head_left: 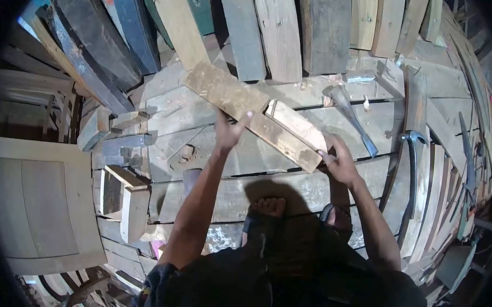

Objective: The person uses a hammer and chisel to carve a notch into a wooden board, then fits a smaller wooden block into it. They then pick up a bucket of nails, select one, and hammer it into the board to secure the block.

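A long brown wooden board (230,93) slants across the middle, raised over the plank floor. Its near edge is gripped by my left hand (230,131), with the thumb on top and the other fingers partly hidden underneath. At the board's right end my right hand (340,160) is closed on it, beside a shorter, lighter wood piece (297,124) lying along the board's far edge. Whether that piece is fixed to the board I cannot tell.
A hatchet-like tool (352,119) lies right of the board, and a claw hammer (412,163) farther right. Planks (276,31) stand along the back. At left are a small wooden frame (134,208) and a panelled door (43,197). My feet are below.
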Available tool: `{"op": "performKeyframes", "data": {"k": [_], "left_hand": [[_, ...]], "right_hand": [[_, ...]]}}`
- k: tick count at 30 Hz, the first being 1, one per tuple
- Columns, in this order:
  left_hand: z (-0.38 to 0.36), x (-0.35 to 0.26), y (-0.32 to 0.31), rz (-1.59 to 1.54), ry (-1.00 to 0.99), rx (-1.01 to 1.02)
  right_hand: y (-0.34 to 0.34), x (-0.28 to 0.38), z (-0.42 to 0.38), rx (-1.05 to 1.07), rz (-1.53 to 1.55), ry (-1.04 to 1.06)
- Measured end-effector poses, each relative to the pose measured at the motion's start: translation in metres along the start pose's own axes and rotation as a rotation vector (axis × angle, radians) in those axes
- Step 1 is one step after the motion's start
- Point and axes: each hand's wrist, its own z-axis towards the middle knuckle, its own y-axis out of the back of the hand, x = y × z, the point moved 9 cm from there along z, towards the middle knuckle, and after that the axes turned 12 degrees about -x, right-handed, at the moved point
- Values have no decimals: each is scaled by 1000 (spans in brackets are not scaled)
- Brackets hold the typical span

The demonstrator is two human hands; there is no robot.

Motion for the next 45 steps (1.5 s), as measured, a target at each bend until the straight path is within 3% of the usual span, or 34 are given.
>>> {"op": "performKeyframes", "data": {"k": [1,2,4,6,7,9,12,14,16,21,22,23,24,25,27,31,34,37,41,45], "left_hand": [[16,5,11,-11,8,-46],[67,56,61,365,160,-36],[146,2,112,829,-211,-170],[209,-8,138,916,-77,39],[213,-37,131,920,-61,14],[186,-99,119,940,-21,-17],[119,-96,77,773,37,277],[70,-70,58,985,-113,554],[22,-59,35,872,-326,701],[-6,-67,11,865,-78,753],[-1,-68,11,884,-36,786],[3,-47,21,886,-275,815],[2,-48,18,976,-244,834],[3,-51,16,1067,-213,848],[-1,-66,12,1319,-107,836],[-24,-86,-45,1198,-528,814],[-60,-81,-110,1013,-528,1116],[-97,-117,-163,767,-609,1210],[-116,-115,-177,878,-729,1153],[-114,-111,-167,801,-772,1056]], "right_hand": [[-4,-1,-1,8,36,-23],[-6,-4,-1,11,69,-45],[4,4,7,46,120,-109],[9,2,13,16,127,-27],[17,13,19,35,139,-40],[20,10,20,25,94,-63],[16,3,20,22,172,-122],[15,1,16,35,232,-174],[15,1,16,51,279,-216],[10,-7,12,-20,191,-86],[10,-8,14,5,201,-138],[12,-8,17,31,210,-187],[14,-10,20,56,220,-233],[21,4,27,52,191,-77],[13,-6,23,49,173,-69],[14,-5,17,-9,129,-23],[18,0,12,-26,141,-49],[10,-5,9,-13,180,-126],[8,-2,8,-86,176,-131],[27,-2,10,-195,52,-60]]}}
